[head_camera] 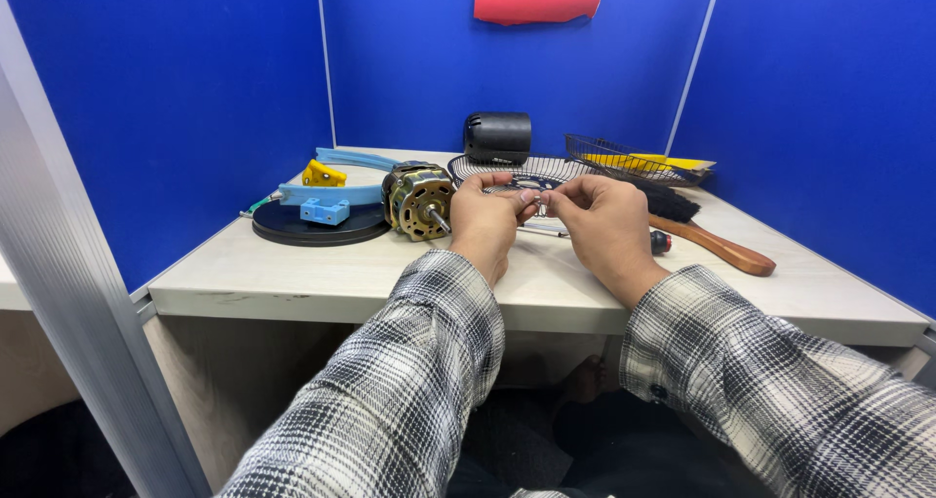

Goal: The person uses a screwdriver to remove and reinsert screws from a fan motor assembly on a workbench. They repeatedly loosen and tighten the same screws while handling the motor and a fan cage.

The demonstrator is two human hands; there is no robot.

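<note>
Head view shows the left hand and right hand pinching one small metal part between their fingertips; motor sits just left of them; best held steady, low over the table.

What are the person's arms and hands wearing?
Both arms wear long sleeves in a black, grey and white check. The right sleeve has a small dark cuff button. The left hand and right hand are bare: no gloves.
</note>
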